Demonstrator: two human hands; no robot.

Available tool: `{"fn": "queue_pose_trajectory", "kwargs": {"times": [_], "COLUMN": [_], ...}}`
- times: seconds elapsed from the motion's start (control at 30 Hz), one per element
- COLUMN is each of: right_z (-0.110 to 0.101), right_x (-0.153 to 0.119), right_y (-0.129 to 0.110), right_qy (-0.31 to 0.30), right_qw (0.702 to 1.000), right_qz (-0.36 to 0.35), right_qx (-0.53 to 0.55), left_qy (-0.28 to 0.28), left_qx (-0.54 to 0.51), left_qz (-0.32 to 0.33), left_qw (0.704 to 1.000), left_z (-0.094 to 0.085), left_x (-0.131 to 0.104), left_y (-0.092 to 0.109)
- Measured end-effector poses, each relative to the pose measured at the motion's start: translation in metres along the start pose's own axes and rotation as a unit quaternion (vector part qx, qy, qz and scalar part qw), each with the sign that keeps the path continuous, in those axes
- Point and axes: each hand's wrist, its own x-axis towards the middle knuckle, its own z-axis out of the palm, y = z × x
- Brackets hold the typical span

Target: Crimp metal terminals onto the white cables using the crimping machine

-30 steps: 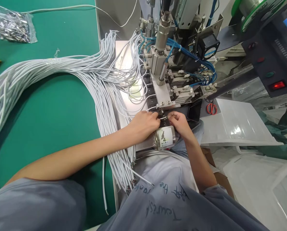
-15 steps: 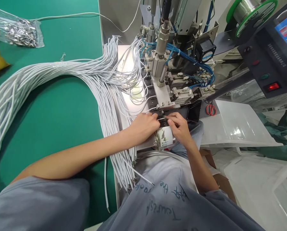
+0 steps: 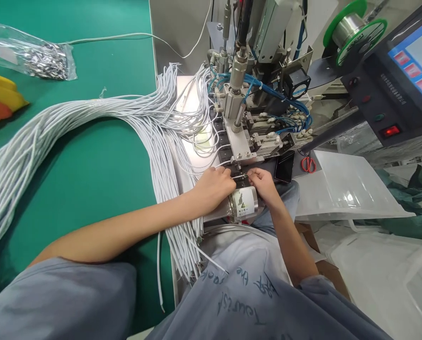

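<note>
My left hand (image 3: pixel 214 186) is closed, knuckles up, with a white cable (image 3: pixel 238 177) coming out past its fingers to the right. Facing it, my right hand (image 3: pixel 265 186) pinches thumb and fingertips together at the cable's tip; what lies between them is too small to make out. Both hands are at the front of a soldering machine (image 3: pixel 237 120) with metal cylinders and blue air tubes. Just below the fingers sits a container with a white label (image 3: pixel 245 202). A thick bundle of white cables (image 3: pixel 100 106) lies left of the machine, partly under my left forearm.
A bag of small metal parts (image 3: pixel 49 61) and a yellow and orange object (image 3: pixel 3 99) lie on the green table (image 3: pixel 104 160). To the right are a solder wire spool (image 3: pixel 348 33), a control screen (image 3: pixel 416 61), a dark phone-like slab (image 3: pixel 284 166) and red scissors (image 3: pixel 308 164).
My right hand's fingers have drawn together into a tighter pinch, slightly back from the cable tip. The left hand stays in place. The whole view has shifted a little.
</note>
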Motion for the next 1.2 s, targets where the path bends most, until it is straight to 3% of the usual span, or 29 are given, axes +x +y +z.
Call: {"fn": "queue_pose_trajectory", "kwargs": {"times": [0.17,0.23,0.27,0.33,0.4,0.5,0.6,0.73,0.83,1.03,1.2], "right_z": [-0.004,0.007,0.016,0.04,0.065,0.094,0.104,0.099,0.093,0.076,0.053], "right_x": [-0.032,-0.06,-0.074,-0.1,-0.117,-0.123,-0.12,-0.117,-0.119,-0.12,-0.114], "right_y": [-0.014,-0.021,-0.024,-0.024,-0.019,-0.007,-0.001,-0.002,-0.002,-0.002,-0.016], "right_qy": [0.171,0.185,0.147,-0.02,-0.121,-0.156,-0.161,-0.192,-0.189,-0.165,-0.181], "right_qw": [0.977,0.972,0.979,0.989,0.977,0.971,0.979,0.976,0.974,0.969,0.961], "right_qz": [-0.093,-0.106,-0.095,-0.059,-0.022,0.007,0.025,0.05,0.028,-0.033,-0.057], "right_qx": [-0.085,-0.1,-0.106,-0.134,-0.173,-0.18,-0.122,-0.09,-0.123,-0.181,-0.199], "left_qy": [0.02,0.008,0.001,-0.009,-0.007,0.008,0.016,0.011,0.008,0.098,0.131], "left_qx": [0.021,0.014,0.006,-0.016,-0.033,-0.043,-0.05,-0.066,-0.075,-0.167,-0.273], "left_qz": [-0.066,-0.116,-0.134,-0.147,-0.141,-0.132,-0.127,-0.12,-0.107,0.039,0.063], "left_qw": [0.997,0.993,0.991,0.989,0.989,0.99,0.99,0.99,0.991,0.98,0.951], "left_z": [0.002,0.002,0.002,0.002,0.003,0.005,0.007,0.002,-0.003,-0.006,0.0], "left_x": [-0.001,0.0,0.001,0.001,0.0,-0.001,0.0,0.001,0.0,-0.006,-0.009], "left_y": [-0.001,-0.004,-0.006,-0.008,-0.01,-0.011,-0.013,-0.016,-0.012,0.007,0.007]}}
